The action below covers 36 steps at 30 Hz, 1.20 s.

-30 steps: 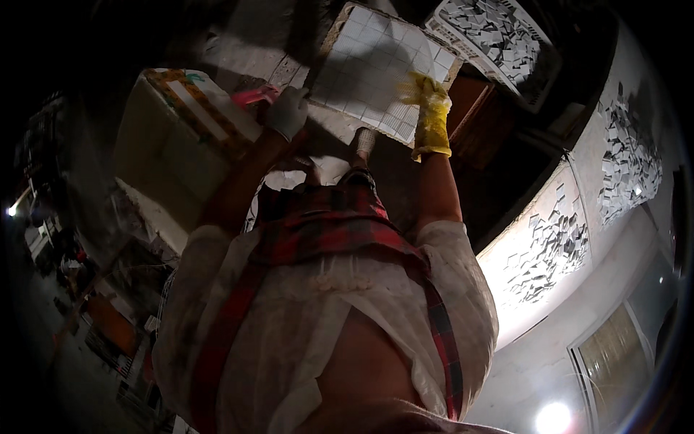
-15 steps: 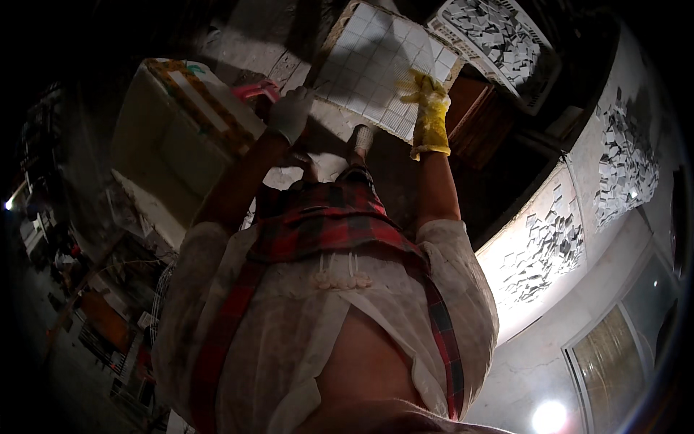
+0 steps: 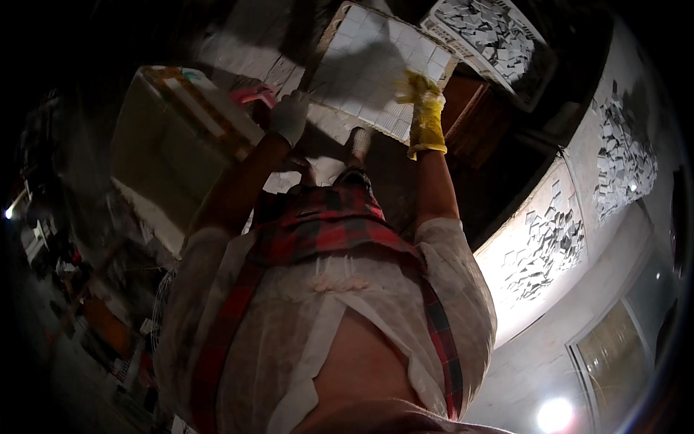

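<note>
A pale panel marked with a grid of square white tiles (image 3: 361, 54) lies ahead in a rough-edged frame. My right hand (image 3: 426, 108), in a yellow glove, is over its near right part. The fingers point left and look spread, though blurred; whether they touch the tiles I cannot tell. My left hand (image 3: 290, 117), in a whitish glove, is at the panel's near left corner with its fingers curled closed. Something thin may stick out of them, too dark to name. Just left of that hand is a pink plastic object (image 3: 254, 94), partly hidden.
A white foam box (image 3: 163, 145) with brown tape stands at the left. A white crate (image 3: 499, 43) of small tile pieces is at the far right, beside brown blocks (image 3: 470, 108). More tile pieces (image 3: 546, 242) lie on the pale curved surface at the right. My foot (image 3: 359, 139) is below the panel.
The whole view has shifted slightly. Both hands keep nearly the same places by the panel, and the shadow on the tiles has changed shape.
</note>
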Motion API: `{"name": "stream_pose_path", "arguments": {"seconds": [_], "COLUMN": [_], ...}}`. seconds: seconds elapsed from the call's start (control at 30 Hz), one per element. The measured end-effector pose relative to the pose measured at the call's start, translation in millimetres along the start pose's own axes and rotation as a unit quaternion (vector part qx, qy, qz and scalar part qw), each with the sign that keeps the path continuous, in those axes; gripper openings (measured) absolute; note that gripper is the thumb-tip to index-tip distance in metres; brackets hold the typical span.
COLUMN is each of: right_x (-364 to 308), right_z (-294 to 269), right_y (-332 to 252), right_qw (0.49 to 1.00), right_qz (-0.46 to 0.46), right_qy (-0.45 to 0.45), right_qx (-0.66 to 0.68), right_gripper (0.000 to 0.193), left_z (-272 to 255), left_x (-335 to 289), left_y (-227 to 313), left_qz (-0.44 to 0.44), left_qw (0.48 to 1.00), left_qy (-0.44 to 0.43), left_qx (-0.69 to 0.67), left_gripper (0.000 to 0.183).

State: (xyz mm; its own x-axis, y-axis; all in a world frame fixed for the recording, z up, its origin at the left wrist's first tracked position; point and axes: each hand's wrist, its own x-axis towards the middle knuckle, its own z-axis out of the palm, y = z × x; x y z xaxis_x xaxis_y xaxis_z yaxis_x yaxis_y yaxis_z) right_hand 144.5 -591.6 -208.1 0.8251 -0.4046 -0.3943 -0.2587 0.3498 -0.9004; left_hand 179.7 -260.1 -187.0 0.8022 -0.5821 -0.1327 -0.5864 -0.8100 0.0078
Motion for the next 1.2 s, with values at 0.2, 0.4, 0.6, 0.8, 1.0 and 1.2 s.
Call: {"name": "stream_pose_path", "arguments": {"seconds": [0.2, 0.4, 0.6, 0.8, 1.0, 1.2], "right_x": [52.3, 38.6, 19.8, 62.0, 59.8, 124.0], "right_z": [-54.7, -64.8, -45.0, -14.0, 112.0, 136.7], "right_y": [42.7, 22.2, -26.3, -71.9, 5.5, -29.7], "right_qw": [0.908, 0.963, 0.891, 0.732, 0.674, 0.647], "right_qz": [0.118, 0.108, 0.049, -0.039, -0.334, -0.471], "right_qy": [0.096, 0.095, 0.086, 0.148, -0.025, -0.021], "right_qx": [-0.389, -0.229, -0.443, -0.664, -0.658, -0.599], "right_gripper": [0.052, 0.042, 0.047, 0.054, 0.035, 0.027], "left_z": [1.3, -21.6, -11.5, -9.2, -5.5, -17.7], "left_x": [4.4, 5.9, 1.4, 1.1, -6.4, 3.0], "left_y": [5.5, 11.5, 6.8, 5.4, 8.4, 10.7], "left_qz": [-0.021, -0.022, -0.051, -0.059, -0.096, -0.125], "left_qw": [0.999, 0.997, 0.996, 0.998, 0.992, 0.981], "left_qy": [-0.029, -0.073, -0.064, -0.027, -0.043, -0.061], "left_qx": [0.029, -0.01, -0.026, -0.007, -0.071, -0.135], "left_gripper": [0.018, 0.034, 0.036, 0.043, 0.04, 0.035]}}
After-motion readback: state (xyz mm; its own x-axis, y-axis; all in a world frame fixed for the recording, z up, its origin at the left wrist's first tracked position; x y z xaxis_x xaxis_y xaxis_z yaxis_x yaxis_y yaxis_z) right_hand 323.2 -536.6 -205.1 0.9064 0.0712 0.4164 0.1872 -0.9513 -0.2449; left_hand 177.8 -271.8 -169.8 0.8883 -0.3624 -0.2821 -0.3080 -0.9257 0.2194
